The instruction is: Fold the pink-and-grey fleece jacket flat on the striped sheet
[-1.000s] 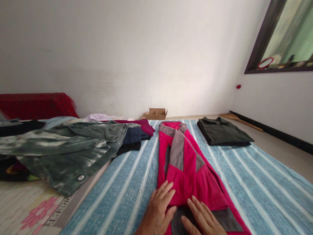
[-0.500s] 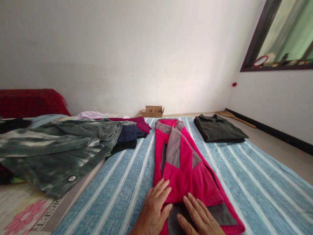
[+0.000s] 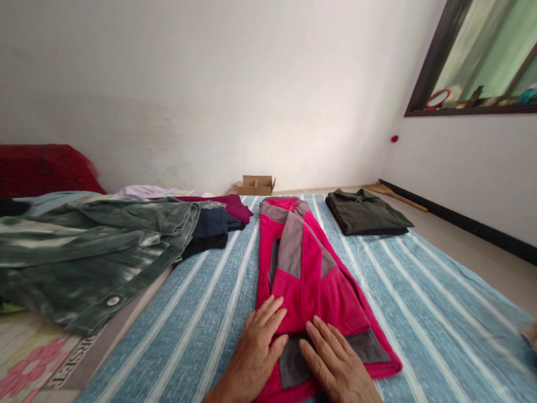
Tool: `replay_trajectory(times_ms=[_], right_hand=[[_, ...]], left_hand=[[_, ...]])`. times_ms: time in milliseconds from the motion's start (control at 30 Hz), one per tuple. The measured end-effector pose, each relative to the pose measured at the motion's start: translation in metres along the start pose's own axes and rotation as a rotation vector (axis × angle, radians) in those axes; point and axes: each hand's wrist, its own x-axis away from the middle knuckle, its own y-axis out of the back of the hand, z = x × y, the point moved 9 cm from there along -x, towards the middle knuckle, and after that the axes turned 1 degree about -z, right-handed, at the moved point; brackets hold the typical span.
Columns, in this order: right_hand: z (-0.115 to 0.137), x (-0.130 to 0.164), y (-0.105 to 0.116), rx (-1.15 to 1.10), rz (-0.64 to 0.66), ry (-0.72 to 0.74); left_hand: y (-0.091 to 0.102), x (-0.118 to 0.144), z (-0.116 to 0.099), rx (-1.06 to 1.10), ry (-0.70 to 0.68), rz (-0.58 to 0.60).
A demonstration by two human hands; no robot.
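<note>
Blue striped sheet spread on the floor, white wall behind, dark-framed window upper right. Small cardboard box by the wall, flaps open, contents can't be seen. Pink-and-grey fleece jacket lies lengthwise mid-sheet, folded narrow. Left hand and right hand lie flat on its near end, fingers extended, gripping nothing. Green jacket heaped left; dark folded shirt far right.
</note>
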Motion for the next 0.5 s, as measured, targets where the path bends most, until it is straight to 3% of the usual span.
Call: replay_trajectory(times_ms=[500], right_hand=[[-0.003,-0.003,0.005,-0.118,0.024,-0.056]], left_hand=[[0.006,-0.002,-0.011,-0.046,0.029,0.039]])
